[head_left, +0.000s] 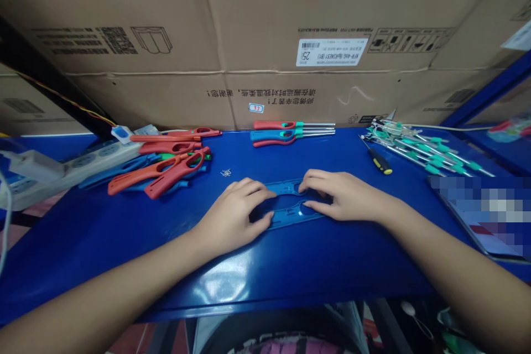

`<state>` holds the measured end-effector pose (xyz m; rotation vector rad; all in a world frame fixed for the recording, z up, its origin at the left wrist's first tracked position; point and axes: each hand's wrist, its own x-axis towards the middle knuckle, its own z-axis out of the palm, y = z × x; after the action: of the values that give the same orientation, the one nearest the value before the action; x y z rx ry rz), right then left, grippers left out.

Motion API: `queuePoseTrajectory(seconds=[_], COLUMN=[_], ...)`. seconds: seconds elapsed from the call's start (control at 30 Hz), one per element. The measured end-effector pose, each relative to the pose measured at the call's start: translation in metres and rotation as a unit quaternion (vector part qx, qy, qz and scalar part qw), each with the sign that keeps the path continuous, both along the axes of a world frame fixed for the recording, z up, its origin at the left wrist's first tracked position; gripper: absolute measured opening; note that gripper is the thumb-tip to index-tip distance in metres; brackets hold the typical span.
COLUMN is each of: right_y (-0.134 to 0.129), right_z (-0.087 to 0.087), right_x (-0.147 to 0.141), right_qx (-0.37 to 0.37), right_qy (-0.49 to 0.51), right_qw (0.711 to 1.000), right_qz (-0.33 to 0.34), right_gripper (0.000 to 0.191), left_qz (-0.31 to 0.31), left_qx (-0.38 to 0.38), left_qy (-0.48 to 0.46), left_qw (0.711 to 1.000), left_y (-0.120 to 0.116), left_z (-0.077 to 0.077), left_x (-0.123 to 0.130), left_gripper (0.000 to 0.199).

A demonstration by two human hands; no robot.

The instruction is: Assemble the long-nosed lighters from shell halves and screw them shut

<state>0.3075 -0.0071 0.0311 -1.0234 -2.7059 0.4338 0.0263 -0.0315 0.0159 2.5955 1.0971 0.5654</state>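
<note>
Two blue plastic lighter casing halves lie side by side on the blue table, inner sides up: the far casing half [285, 188] and the near casing half [288, 214]. My left hand [234, 213] holds their left ends, fingers at the far piece and thumb on the near one. At the right ends, by the trigger openings, my right hand [348, 196] grips both pieces in the same way. Its curled fingers hide part of the far piece's opening.
Red and blue casings [166, 171] are piled at left beside a power strip [99, 160]. Assembled lighters [274, 134] lie at the back, near a large carton [166, 88]. At right are metal lighter rods [431, 152], a screwdriver [379, 161] and a tablet-like device [477, 227].
</note>
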Motion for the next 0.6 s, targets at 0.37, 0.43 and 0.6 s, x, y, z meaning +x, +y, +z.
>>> queuePoseTrajectory(seconds=[0.37,0.43,0.6], right_y=[0.0009,0.0009,0.0022], right_z=[-0.0037,-0.0034,-0.0055], right_x=[-0.0026,-0.0027,-0.0027], right_qx=[-0.005,-0.006,0.001], right_qy=[0.008,0.008,0.017], right_qw=[1.0,1.0,1.0], right_qz=[0.01,0.011,0.014], right_gripper=[0.012,0.013,0.013], left_qz=[0.004,0.006,0.007], left_qx=[-0.004,-0.002,-0.008], left_qy=[-0.052,-0.054,-0.063], left_qw=[0.999,0.999,0.998], left_y=[0.0091,0.0093,0.0085], left_z=[-0.0064,-0.0067,-0.0065], left_x=[-0.0022,-0.0021,-0.0018], left_gripper=[0.015,0.015,0.016])
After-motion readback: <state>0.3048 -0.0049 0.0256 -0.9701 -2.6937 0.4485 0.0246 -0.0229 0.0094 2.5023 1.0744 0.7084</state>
